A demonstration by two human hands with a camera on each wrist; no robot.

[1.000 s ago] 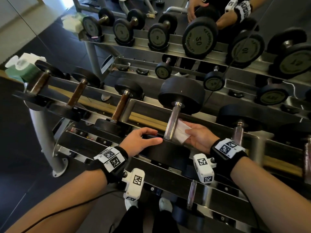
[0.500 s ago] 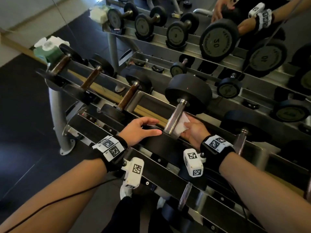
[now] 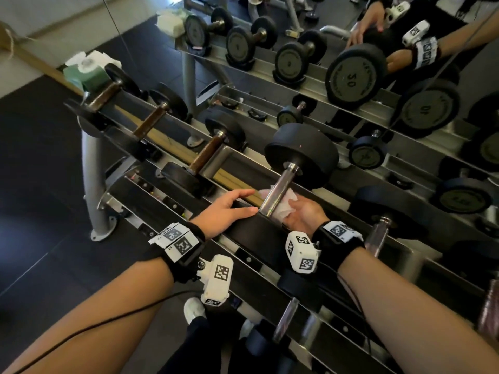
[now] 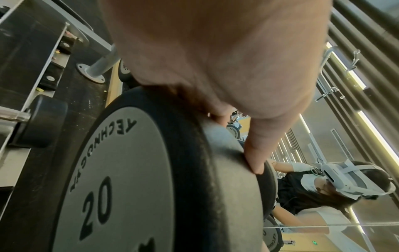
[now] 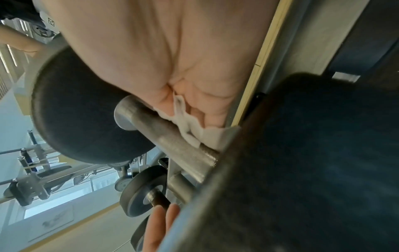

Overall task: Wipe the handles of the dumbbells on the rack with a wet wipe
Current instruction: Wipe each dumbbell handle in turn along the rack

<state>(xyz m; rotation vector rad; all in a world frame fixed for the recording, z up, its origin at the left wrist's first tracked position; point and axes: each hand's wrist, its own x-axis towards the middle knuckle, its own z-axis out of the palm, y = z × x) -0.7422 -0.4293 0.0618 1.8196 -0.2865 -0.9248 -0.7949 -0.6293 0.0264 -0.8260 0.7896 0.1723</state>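
A large black dumbbell (image 3: 301, 155) marked 20 lies across the top rail of the rack (image 3: 399, 247), its steel handle (image 3: 280, 191) pointing toward me. My right hand (image 3: 302, 214) wraps a white wet wipe (image 3: 283, 205) around the near part of that handle; the right wrist view shows the wipe (image 5: 187, 126) bunched between my fingers and the bar (image 5: 172, 145). My left hand (image 3: 229, 209) rests with straight fingers on the dumbbell's near head (image 4: 121, 179), fingertips (image 4: 257, 163) on its rim. The handle's underside is hidden.
Three smaller dumbbells with brown handles (image 3: 205, 155) sit to the left on the same rail. A green wipe pack (image 3: 86, 70) stands at the rack's far left end. More dumbbells fill the lower tier (image 3: 286, 317) and right side (image 3: 380, 233). A mirror behind shows the rack's reflection (image 3: 353, 74).
My right hand with the wipe has slid slightly up the handle and wrapped further round it. The left hand stays on the near head. The head view has shifted left.
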